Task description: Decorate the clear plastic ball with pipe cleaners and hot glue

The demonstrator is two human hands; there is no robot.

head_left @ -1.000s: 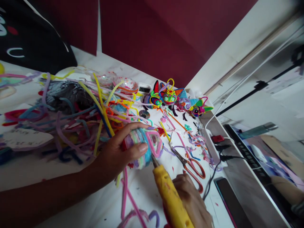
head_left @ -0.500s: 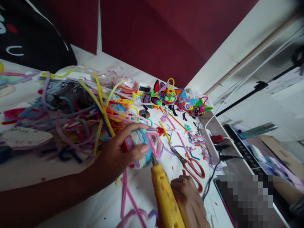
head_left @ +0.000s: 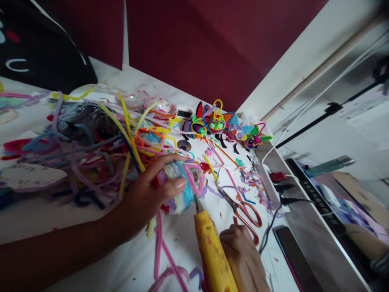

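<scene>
My left hand (head_left: 158, 182) is wrapped round a ball (head_left: 178, 198) covered in coils of blue, white, green and purple pipe cleaner. A pink pipe-cleaner loop (head_left: 199, 178) lies on the side of the ball that faces right. In my right hand (head_left: 241, 255) is a yellow hot glue gun (head_left: 212, 251), its body hiding part of my fingers. The metal nozzle points up at the ball's lower right edge, close to the pink loop; whether it touches cannot be made out. Orange-handled scissors (head_left: 243, 211) lie just right of the ball.
A tangle of pipe cleaners (head_left: 91, 158) spreads across the left. Several finished colourful animal-like balls (head_left: 217, 123) stand along the back. At right are a power strip (head_left: 275, 190), a phone (head_left: 296, 255) and cables. Another person's arm (head_left: 364, 239) shows at far right.
The ball has turned a little and shifted slightly left in my left hand. The glue gun's nozzle has come away slightly from the pink loop.
</scene>
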